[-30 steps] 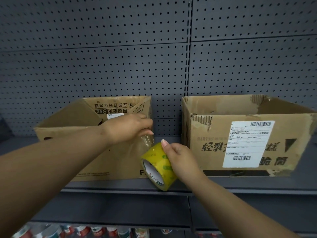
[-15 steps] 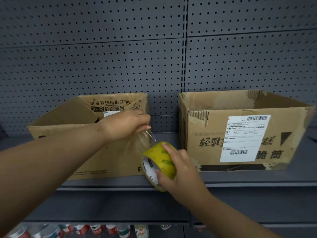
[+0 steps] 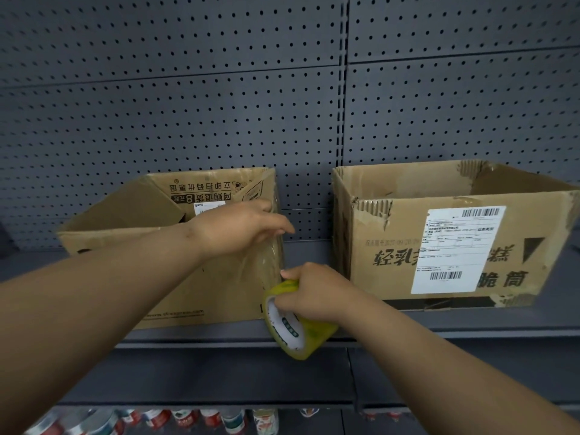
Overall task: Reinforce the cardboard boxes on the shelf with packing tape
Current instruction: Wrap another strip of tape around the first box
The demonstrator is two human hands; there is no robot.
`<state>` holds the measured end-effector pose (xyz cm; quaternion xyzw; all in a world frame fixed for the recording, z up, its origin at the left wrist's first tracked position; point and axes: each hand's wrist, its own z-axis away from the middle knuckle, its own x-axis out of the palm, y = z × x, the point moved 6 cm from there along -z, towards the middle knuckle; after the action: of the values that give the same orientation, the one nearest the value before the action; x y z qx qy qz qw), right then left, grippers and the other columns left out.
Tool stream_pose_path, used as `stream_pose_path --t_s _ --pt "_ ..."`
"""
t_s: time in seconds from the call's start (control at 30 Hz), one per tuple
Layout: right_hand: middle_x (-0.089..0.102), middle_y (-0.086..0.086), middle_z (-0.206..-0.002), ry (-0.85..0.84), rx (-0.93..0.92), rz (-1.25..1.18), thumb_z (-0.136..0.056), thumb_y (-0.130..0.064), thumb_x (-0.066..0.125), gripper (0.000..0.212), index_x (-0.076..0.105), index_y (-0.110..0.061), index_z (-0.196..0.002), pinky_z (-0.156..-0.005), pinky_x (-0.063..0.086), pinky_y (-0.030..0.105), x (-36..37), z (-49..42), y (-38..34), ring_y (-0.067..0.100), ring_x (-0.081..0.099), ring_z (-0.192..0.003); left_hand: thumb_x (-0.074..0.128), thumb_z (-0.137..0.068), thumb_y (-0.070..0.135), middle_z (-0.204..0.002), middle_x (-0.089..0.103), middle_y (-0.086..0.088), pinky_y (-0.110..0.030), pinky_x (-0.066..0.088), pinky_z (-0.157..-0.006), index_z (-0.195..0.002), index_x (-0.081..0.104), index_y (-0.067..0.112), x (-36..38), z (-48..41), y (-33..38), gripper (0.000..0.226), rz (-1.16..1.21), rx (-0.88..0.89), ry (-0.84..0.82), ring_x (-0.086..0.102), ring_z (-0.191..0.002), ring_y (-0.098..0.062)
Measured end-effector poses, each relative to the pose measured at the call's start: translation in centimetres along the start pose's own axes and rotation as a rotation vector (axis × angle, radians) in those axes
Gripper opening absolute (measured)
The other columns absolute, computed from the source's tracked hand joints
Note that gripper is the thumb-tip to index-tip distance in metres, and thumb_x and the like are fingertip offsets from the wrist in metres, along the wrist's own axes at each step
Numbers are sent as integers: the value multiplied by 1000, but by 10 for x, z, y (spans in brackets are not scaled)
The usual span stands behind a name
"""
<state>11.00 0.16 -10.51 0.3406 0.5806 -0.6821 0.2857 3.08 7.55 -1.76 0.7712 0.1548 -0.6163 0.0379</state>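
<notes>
Left box (image 3: 175, 296): front-right corner edge being taped. Clear tape strip (image 3: 266, 262) runs down that edge from its top corner. Left hand (image 3: 232, 227) has its fingers curled over the corner rim, pinning the strip's end. Right hand (image 3: 314, 293) is clenched round the yellow tape roll (image 3: 301, 337), just below the box's lower right corner, at the shelf (image 3: 470, 324) lip. Next, probably: press strip flat, wrap under, tear off. Right box (image 3: 392, 259), right of the left box, looks torn and undone.
</notes>
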Motion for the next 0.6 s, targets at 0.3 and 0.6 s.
stream_pose_path --t_s 0.3,0.6 --pt "58 -8 -104 -49 11 -65 -70 -39 68 63 52 -28 -130 -85 47 24 -6 -11 8 10 57 -98 54 -86 47 -88 31 4 -19 32 -66 -115 62 21 9 -3 1 39 -107 48 -191 38 -74 -11" --pt "58 -8 -101 -39 12 -105 -69 -39 67 66 51 -30 -132 -81 47 24 -2 -13 10 10 58 -98 50 -92 40 -84 33 1 -30 44 -62 -95 63 15 7 -2 4 29 -178 74 -76 41 -67 -15"
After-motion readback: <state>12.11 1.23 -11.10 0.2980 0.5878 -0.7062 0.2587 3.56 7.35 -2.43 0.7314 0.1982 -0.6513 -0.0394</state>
